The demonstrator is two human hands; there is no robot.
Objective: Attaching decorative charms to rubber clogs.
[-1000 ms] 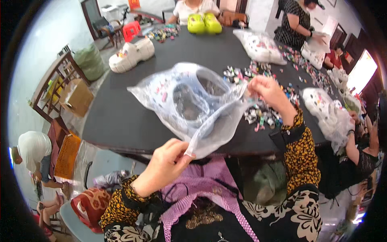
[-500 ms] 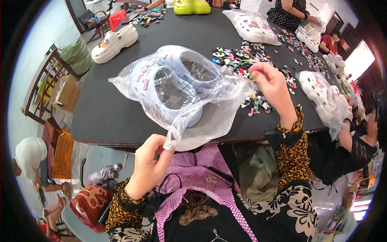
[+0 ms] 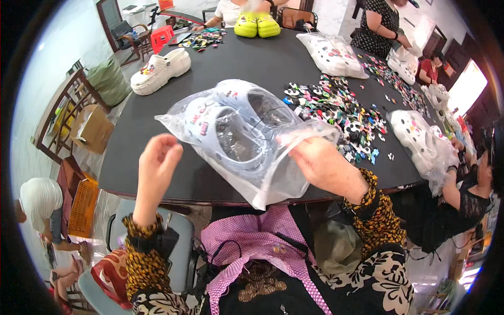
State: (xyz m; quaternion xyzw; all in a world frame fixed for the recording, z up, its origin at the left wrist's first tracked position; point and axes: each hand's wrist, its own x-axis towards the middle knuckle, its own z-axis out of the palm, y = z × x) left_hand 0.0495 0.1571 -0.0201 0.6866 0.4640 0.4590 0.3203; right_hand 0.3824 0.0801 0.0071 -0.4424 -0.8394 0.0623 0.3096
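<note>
A pair of light blue clogs (image 3: 209, 124) with charms lies inside a clear plastic bag (image 3: 287, 185) on the dark table in front of me. A thin black cord shows between the clogs. My right hand (image 3: 323, 164) is closed on the bag's gathered edge at its right side. My left hand (image 3: 159, 164) is off the bag, just beyond its left side, with fingers loosely bent, thumb apart and nothing in them.
Loose shoe charms (image 3: 341, 113) are heaped right of the bag. A white clog (image 3: 160, 71) stands at the far left, yellow-green clogs (image 3: 257, 25) at the back. Bagged white clogs (image 3: 333, 55) lie at the back right, more bagged clogs (image 3: 417, 139) at the right edge. Other people work around the table.
My left hand has let go of the bag's near edge and moved left and up. My right hand has moved left and down and now grips the bag's edge.
</note>
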